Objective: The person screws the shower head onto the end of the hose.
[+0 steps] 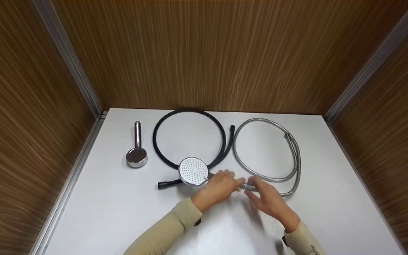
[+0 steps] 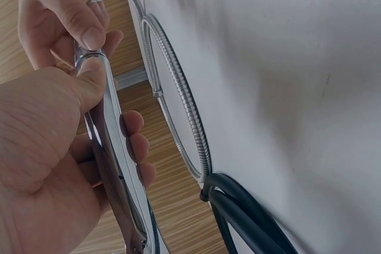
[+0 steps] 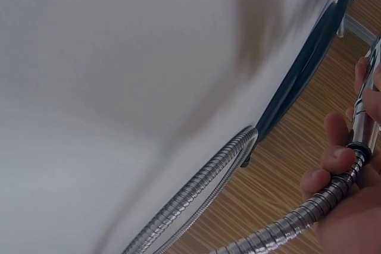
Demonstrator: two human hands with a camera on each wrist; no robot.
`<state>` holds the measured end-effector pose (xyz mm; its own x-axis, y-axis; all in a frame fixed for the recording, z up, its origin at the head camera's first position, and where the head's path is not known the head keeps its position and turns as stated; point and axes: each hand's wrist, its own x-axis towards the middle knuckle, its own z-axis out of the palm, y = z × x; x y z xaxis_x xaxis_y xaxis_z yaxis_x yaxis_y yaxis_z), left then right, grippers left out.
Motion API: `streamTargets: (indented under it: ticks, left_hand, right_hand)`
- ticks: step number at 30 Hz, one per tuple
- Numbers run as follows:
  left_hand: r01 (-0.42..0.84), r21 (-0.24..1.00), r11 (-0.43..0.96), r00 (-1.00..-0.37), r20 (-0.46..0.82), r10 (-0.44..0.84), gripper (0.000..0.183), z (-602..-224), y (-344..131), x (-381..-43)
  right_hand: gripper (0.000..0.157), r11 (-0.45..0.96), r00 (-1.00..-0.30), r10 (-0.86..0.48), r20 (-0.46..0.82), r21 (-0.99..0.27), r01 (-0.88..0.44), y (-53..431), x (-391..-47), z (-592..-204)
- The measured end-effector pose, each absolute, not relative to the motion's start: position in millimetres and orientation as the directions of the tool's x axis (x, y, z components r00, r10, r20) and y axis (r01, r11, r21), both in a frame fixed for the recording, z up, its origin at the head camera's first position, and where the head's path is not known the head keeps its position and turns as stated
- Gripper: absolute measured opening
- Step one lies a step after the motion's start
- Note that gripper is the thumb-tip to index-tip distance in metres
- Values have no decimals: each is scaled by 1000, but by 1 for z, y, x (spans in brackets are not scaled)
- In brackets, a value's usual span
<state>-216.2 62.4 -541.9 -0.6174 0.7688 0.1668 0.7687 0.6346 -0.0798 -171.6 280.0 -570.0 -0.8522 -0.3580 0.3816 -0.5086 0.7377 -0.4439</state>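
My left hand [image 1: 220, 187] grips the handle of a chrome shower head [image 1: 193, 171], whose white, round spray face is turned up. In the left wrist view its thumb presses near the end of the handle [image 2: 113, 129]. At that end, my right hand [image 1: 269, 197] holds the fitting of a ribbed metal shower hose [image 1: 298, 156] between thumb and fingers. The hose end [image 3: 333, 194] meets the handle in the right wrist view; whether it is threaded on cannot be told. The rest of this hose lies coiled on the table.
A black shower hose [image 1: 155, 136] lies looped on the white table [image 1: 112, 212], partly under the shower head. Left of it lies a second, smaller chrome shower head [image 1: 136, 157]. Wood-grain panels [image 1: 204, 53] stand at the back and both sides.
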Motion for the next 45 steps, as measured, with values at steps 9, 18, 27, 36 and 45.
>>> streamTargets:
  ticks: [9, 18, 27, 36, 45]
  left_hand:
    - [768, -83, 635, -611, 202, 765, 27, -545, 62, -216]
    - [769, -84, 633, -614, 175, 769, 28, -544, 62, -217]
    - [768, -90, 635, -615, 175, 769, 27, -543, 63, -217]
    - [770, -81, 632, -610, 196, 768, 28, -543, 62, -217]
    - [773, -59, 632, -611, 201, 766, 28, -543, 62, -217]
  right_hand:
    - [36, 739, -854, -352, 382, -447, -504, 280, -171, -569]
    - [35, 737, -843, -362, 398, -432, -520, 279, -172, -569]
    - [35, 743, -848, -360, 390, -429, -513, 279, -173, -570]
    - [42, 747, -846, -355, 397, -424, -512, 279, -173, -572]
    - [41, 734, -859, -359, 365, -459, -501, 279, -173, -569]
